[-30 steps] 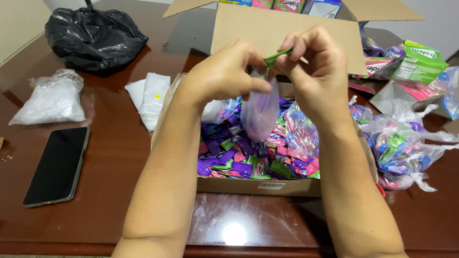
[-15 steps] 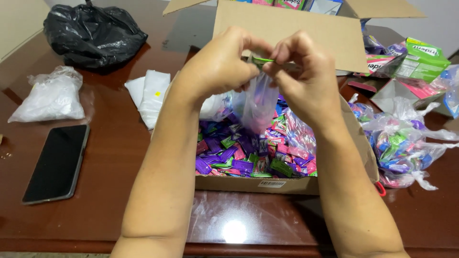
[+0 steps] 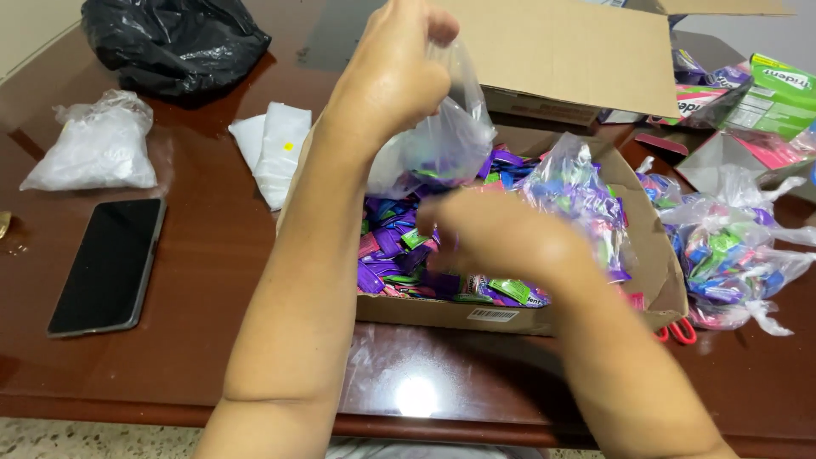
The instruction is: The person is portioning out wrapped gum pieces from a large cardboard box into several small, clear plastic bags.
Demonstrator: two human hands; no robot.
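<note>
- The left hand [image 3: 395,81] is raised above the open cardboard box [image 3: 654,280], its fingers pinched together on the gathered neck of a small clear bag [image 3: 446,140] that hangs over the box.
- The bag bulges with a few coloured packets and looks closed at the top.
- The right hand [image 3: 501,238], blurred, is low over the loose purple and green packets [image 3: 395,255] inside the box; whether it is apart or clasping anything cannot be told.
- Another filled bag [image 3: 578,191] lies inside the box, and more filled bags [image 3: 722,255] are heaped just right of it.
- Many packets in the box remain unbagged, so much seems left.
- Left of the box lie folded white bags [image 3: 276,149] and a black phone [image 3: 109,263].
</note>
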